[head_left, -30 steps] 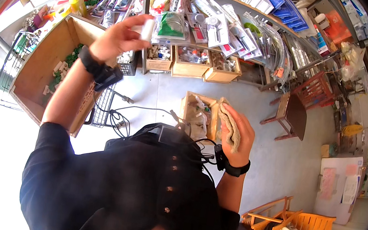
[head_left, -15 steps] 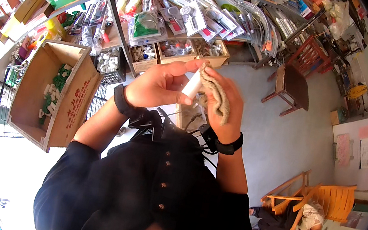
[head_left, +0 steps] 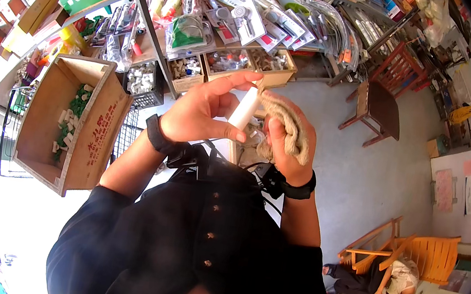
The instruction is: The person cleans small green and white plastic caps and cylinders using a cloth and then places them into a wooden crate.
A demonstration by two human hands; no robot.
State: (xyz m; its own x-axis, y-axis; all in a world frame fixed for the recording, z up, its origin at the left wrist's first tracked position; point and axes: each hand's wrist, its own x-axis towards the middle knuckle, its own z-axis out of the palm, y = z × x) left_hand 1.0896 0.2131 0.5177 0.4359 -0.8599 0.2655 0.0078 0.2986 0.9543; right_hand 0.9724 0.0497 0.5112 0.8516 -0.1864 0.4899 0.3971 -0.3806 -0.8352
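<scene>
In front of my chest, my left hand (head_left: 195,109) grips a short white cylinder (head_left: 244,110), perhaps a plastic pipe piece, between its thumb and fingers. A folded tan cloth (head_left: 291,128) is bunched in my right hand (head_left: 293,166), whose fingers curl over it. The cloth's upper end meets the top of the cylinder near my left fingertips. Behind the cylinder and cloth, a container with clear bags (head_left: 253,140) is partly hidden by my hands.
A wooden crate (head_left: 102,128) with white and green fittings (head_left: 73,115) stands at the left. Packaged hardware (head_left: 247,19) fills the far shelf, above small wooden bins (head_left: 229,65). A dark chair (head_left: 380,113) stands at the right; a seated person (head_left: 401,275) is at the lower right.
The cloth has slid from along the cylinder's side toward the right, baring more of the cylinder. My right fingers have curled in on the cloth. My left hand keeps its hold.
</scene>
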